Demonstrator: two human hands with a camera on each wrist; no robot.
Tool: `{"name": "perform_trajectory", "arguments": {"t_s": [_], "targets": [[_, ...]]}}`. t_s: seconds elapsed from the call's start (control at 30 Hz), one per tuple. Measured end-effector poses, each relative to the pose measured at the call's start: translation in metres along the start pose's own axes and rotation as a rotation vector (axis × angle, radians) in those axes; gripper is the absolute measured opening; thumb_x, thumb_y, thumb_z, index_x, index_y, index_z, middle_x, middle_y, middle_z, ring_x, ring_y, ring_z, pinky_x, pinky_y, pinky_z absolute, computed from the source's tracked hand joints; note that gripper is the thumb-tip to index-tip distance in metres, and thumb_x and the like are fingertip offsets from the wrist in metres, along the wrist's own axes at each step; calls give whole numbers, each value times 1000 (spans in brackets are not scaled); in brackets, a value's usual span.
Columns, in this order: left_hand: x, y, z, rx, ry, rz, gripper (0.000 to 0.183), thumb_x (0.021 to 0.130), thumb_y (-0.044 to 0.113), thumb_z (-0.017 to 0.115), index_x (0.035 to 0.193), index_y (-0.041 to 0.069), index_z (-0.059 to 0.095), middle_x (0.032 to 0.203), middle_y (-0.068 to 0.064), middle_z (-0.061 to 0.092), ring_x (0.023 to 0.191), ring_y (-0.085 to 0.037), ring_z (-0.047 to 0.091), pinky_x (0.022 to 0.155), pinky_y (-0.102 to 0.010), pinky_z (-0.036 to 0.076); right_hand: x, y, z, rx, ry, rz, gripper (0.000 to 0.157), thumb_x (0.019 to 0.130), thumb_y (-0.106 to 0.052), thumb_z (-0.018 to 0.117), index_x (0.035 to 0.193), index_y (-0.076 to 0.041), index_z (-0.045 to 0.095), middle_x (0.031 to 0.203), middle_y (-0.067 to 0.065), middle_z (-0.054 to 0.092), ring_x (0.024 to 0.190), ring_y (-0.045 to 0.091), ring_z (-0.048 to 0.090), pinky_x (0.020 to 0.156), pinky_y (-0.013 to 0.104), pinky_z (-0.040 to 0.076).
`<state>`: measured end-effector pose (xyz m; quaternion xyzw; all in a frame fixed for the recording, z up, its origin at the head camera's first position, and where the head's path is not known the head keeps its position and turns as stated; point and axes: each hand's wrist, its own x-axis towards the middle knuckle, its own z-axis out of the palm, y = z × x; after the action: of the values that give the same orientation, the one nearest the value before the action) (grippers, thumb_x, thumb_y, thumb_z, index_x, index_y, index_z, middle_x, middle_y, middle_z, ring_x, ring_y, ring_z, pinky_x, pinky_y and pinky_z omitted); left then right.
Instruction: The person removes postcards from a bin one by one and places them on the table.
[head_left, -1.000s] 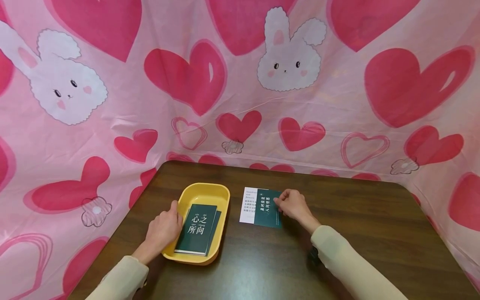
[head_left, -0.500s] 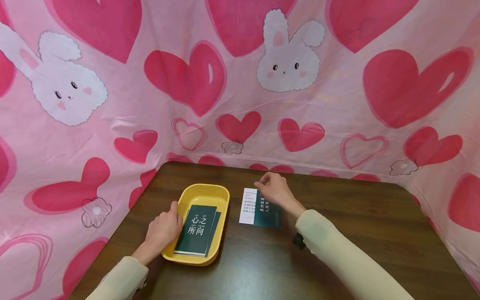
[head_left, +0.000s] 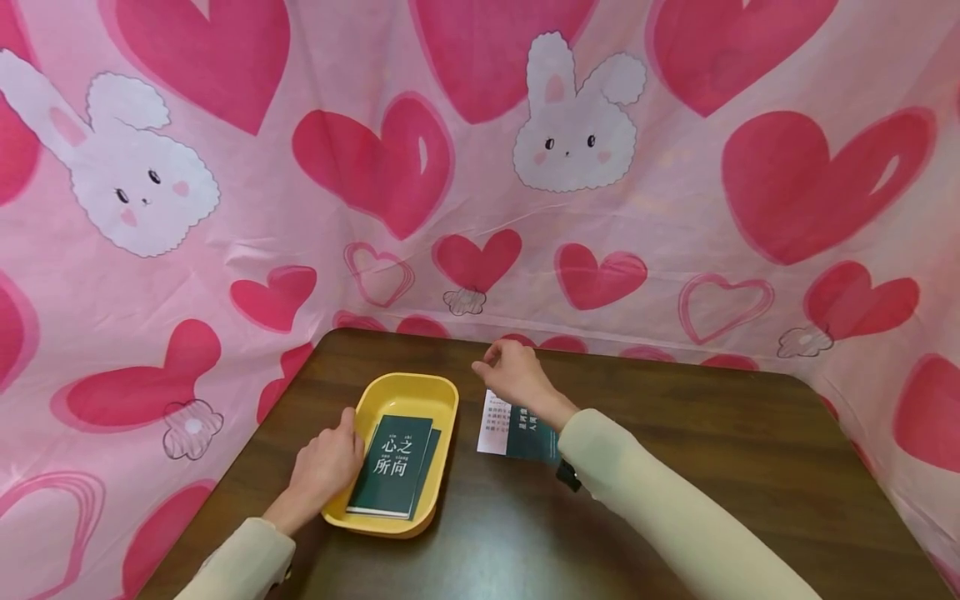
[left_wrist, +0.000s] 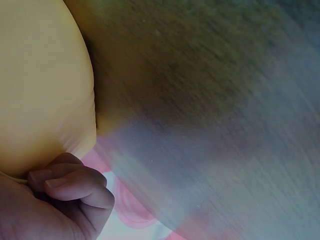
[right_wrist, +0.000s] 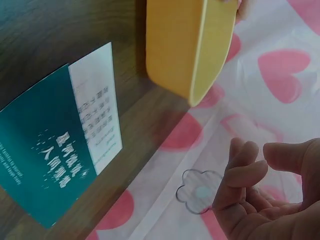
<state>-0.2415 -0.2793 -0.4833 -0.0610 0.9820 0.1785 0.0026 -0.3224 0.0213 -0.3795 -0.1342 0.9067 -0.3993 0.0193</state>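
Observation:
My left hand [head_left: 326, 462] grips the left side of a yellow plastic tray [head_left: 408, 396]; in the left wrist view its curled fingers [left_wrist: 75, 182] sit at the tray's rim. Inside the tray lies a dark green booklet [head_left: 390, 487] with white Chinese characters, overlapping another green one [head_left: 427, 458]. To the right, a green card [head_left: 534, 450] covers part of a white printed card [head_left: 492, 429] on the table. My right hand [head_left: 517, 375] hovers over the far edge of these cards, holding nothing. The right wrist view shows its thumb apart from the loosely bent fingers [right_wrist: 245, 175].
The dark brown wooden table [head_left: 675, 467] has rounded far corners. Behind it and along its sides hangs a pink cloth [head_left: 480, 192] with hearts and rabbit faces.
My right hand has let go of the green card's right edge and moved left across the cards toward the tray. The left hand stays on the tray.

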Motion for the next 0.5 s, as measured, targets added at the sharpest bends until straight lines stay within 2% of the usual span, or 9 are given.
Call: {"name": "perform_trajectory", "arguments": {"t_s": [0.13, 0.27, 0.37, 0.5], "targets": [[0, -1, 0, -3, 1, 0, 44, 103, 18, 59, 137, -1, 40, 76, -9, 54, 57, -21, 54, 59, -38, 59, 1, -12, 8, -20, -36, -1, 27, 99, -27, 73, 111, -3, 69, 82, 5, 65, 82, 24, 63, 73, 39, 57], [-1, -1, 0, -5, -1, -6, 44, 103, 18, 60, 138, -1, 41, 76, -9, 54, 57, -21, 55, 59, -37, 60, 0, -24, 18, -37, -80, 17, 35, 99, -29, 73, 120, -2, 65, 97, 9, 66, 94, 26, 61, 83, 43, 58], [-1, -2, 1, -4, 0, -9, 43, 103, 18, 60, 138, -1, 41, 76, -9, 54, 57, -21, 55, 59, -37, 60, -1, -33, 25, -51, -126, 33, 42, 101, -29, 72, 127, 1, 61, 105, 12, 65, 89, 25, 65, 83, 43, 60], [0, -2, 1, -7, 6, -4, 44, 103, 18, 60, 138, 0, 41, 76, -9, 54, 57, -21, 55, 58, -37, 59, -2, -41, 35, -54, -211, 74, 46, 101, -29, 70, 132, 2, 55, 97, 15, 64, 68, 24, 66, 69, 39, 62]]}}
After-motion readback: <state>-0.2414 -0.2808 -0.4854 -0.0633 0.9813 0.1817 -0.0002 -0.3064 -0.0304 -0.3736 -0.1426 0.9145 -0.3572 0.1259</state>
